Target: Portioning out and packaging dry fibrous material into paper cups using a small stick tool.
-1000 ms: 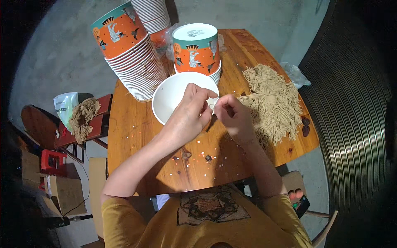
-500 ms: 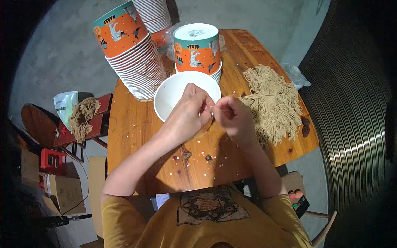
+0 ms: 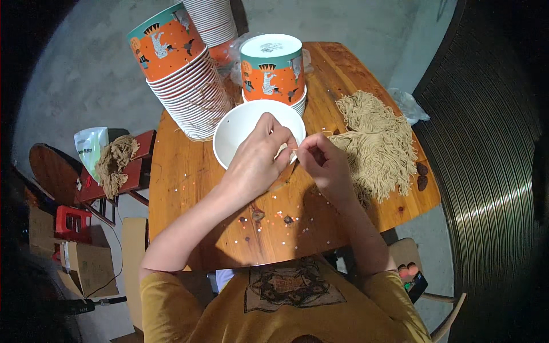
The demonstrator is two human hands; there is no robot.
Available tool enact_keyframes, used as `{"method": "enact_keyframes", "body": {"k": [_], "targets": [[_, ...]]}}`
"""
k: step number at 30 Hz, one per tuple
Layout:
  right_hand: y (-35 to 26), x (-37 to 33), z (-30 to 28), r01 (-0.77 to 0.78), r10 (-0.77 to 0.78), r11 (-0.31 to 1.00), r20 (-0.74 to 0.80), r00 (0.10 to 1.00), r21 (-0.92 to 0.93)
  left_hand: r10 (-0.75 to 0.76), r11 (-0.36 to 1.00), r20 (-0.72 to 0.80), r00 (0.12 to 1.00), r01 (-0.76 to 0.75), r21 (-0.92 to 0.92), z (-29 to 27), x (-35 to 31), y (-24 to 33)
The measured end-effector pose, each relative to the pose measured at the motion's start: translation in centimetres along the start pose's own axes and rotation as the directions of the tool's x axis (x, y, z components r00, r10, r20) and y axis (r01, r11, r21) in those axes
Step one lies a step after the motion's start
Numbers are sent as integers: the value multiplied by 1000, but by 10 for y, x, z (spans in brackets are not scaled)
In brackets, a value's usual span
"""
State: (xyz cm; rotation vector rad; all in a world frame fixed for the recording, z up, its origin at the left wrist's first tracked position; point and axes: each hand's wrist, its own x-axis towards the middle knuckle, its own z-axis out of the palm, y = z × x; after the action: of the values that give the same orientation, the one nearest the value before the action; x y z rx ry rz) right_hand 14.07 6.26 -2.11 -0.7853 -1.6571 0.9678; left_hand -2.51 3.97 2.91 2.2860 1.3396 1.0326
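Observation:
A white paper bucket (image 3: 234, 134) lies tipped on the wooden table, its open mouth toward me and a small hole near its rim. My left hand (image 3: 260, 154) reaches across the mouth, with thumb and forefinger pinched together at the right-hand rim. Just beside it, my right hand (image 3: 325, 166) is closed in a pinch, its fingertips almost meeting the left ones. A thin string seems to run between the fingertips, though it is mostly hidden. Right of my right hand lies a heap of beige strings (image 3: 377, 146).
Behind the bucket stand an upturned orange and green paper bucket (image 3: 271, 74) and a tall leaning stack (image 3: 186, 86) with strings hanging off it. Small paper dots litter the table (image 3: 200, 228). A red stool (image 3: 73, 223) and a cardboard box (image 3: 91, 266) stand at left.
My right hand has shifted very slightly; its fingertips stay pinched beside the left ones. The bucket and the string heap keep their places.

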Motion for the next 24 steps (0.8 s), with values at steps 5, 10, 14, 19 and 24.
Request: {"method": "enact_keyframes", "body": {"k": [5, 10, 14, 19, 24], "targets": [[-3, -1, 1, -11, 11, 1000, 12, 1000, 10, -103, 987, 26, 994, 106, -124, 3, -1, -6], [-7, -2, 0, -15, 15, 1000, 21, 1000, -17, -165, 981, -8, 986, 164, -105, -2, -9, 3], [-4, -2, 2, -28, 28, 1000, 19, 999, 4, -164, 983, -7, 986, 163, -84, 0, -13, 10], [-3, -2, 4, -10, 11, 1000, 11, 1000, -22, -180, 981, 0, 984, 180, -67, 4, -7, 4], [2, -3, 2, -16, 16, 1000, 10, 1000, -25, -169, 979, -9, 986, 167, -114, 7, -5, 1]]}}
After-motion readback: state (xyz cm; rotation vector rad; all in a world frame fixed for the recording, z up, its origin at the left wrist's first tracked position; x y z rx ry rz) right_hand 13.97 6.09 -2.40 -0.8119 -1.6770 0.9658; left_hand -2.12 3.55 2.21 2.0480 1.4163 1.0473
